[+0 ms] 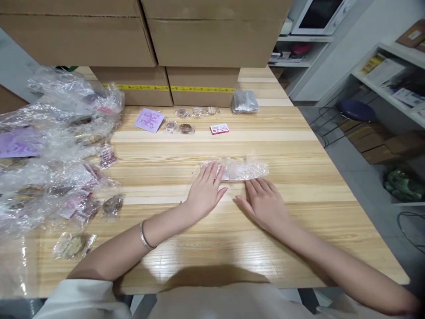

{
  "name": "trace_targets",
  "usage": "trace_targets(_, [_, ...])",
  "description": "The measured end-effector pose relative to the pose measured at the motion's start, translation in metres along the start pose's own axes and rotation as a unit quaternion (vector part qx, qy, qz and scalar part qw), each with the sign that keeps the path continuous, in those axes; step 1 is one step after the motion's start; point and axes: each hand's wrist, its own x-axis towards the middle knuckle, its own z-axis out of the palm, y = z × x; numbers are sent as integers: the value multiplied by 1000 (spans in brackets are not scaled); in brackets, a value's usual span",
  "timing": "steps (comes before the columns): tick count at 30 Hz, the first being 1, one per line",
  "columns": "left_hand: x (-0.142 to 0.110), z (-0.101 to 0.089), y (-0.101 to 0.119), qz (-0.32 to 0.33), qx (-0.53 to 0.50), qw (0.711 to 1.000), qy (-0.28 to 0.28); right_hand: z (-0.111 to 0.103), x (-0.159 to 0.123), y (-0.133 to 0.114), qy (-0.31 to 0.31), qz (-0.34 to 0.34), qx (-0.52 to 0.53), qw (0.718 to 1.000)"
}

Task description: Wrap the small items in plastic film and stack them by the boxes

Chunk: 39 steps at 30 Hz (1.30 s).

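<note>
A clear plastic bag (244, 169), crinkled and folded into a strip, lies flat on the wooden table (232, 248) in front of me. On its left end rest the fingers of my left hand (205, 192), stretched out with the palm down. My right hand (264, 201) lies palm down at the bag's near edge, fingers extended and thumb out to the side. Neither hand grips anything. Beyond the bag sits a small red and white box (219, 129). Whether anything is inside the bag cannot be made out.
Clear plastic bags with wrapped items (59, 164) pile up at the left. Farther back are a purple packet (149, 120), several small wrapped pieces (186, 128) and a grey plastic stack (245, 101). Cardboard boxes (202, 79) stand along the far side. A blue stool (357, 110) stands right.
</note>
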Motion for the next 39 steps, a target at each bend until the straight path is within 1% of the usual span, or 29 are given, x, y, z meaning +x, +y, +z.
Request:
trace_targets(1, [0,0,-1,1,1,1000,3,5,5,5,-3,17,22,1000])
trace_targets(3, [0,1,-2,4,1,1000,11,12,17,12,-6,47,111,993])
trace_targets(4, [0,1,-2,6,0,1000,14,14,24,14,-4,60,170,984])
trace_targets(6, [0,2,-2,8,-2,1000,15,17,35,14,7,79,280,957])
trace_targets(8, [-1,3,-2,9,-5,1000,15,18,45,9,24,73,339,938])
trace_targets(9, [-1,3,-2,9,-9,1000,15,20,49,5,30,58,346,936])
trace_targets(11, [0,3,-3,6,-21,1000,15,23,56,-2,34,4,331,943])
trace_targets(13, [0,1,-5,6,-51,999,12,27,60,-7,24,-73,295,952])
trace_targets(15, [0,-2,-9,22,-112,993,12,30,63,-9,12,-140,253,957])
trace_targets(17, [0,-6,-14,25,-189,981,30,29,64,-8,9,-183,221,958])
trace_targets(19, [-1,-11,-18,-15,-241,967,77,27,64,-6,7,-208,199,958])
trace_targets(21, [-3,-16,-22,-70,-233,957,159,26,63,-6,-2,-226,178,958])
trace_targets(22, [-4,-19,-23,-74,-211,955,194,25,63,-6,-7,-230,166,959])
trace_targets(23, [-4,-21,-25,-50,-185,958,213,25,63,-6,-13,-231,156,960])
trace_targets(24, [-4,-23,-27,-4,-159,965,207,25,62,-6,-18,-231,148,962])
trace_targets(25, [-5,-25,-29,52,-137,973,179,24,62,-7,-24,-230,143,962])
trace_targets(26, [-5,-25,-31,104,-121,978,134,23,62,-7,-29,-228,142,963])
trace_targets(27, [-5,-25,-34,140,-112,980,86,22,61,-7,-36,-229,147,962])
trace_targets(28, [-6,-24,-37,155,-108,981,45,21,61,-6,-43,-231,156,959])
trace_targets(30, [-7,-20,-46,147,-112,983,-9,18,62,-2,-54,-234,188,952])
trace_targets(32, [-9,-15,-56,134,-130,982,-33,17,63,4,-57,-230,231,944])
trace_targets(35, [-7,-9,-69,123,-172,977,-23,22,66,12,-43,-212,263,940])
trace_targets(37, [-5,-8,-74,115,-209,971,-5,27,69,14,-22,-208,238,948])
trace_targets(39, [-2,-9,-75,94,-255,962,7,30,73,14,-6,-209,203,957])
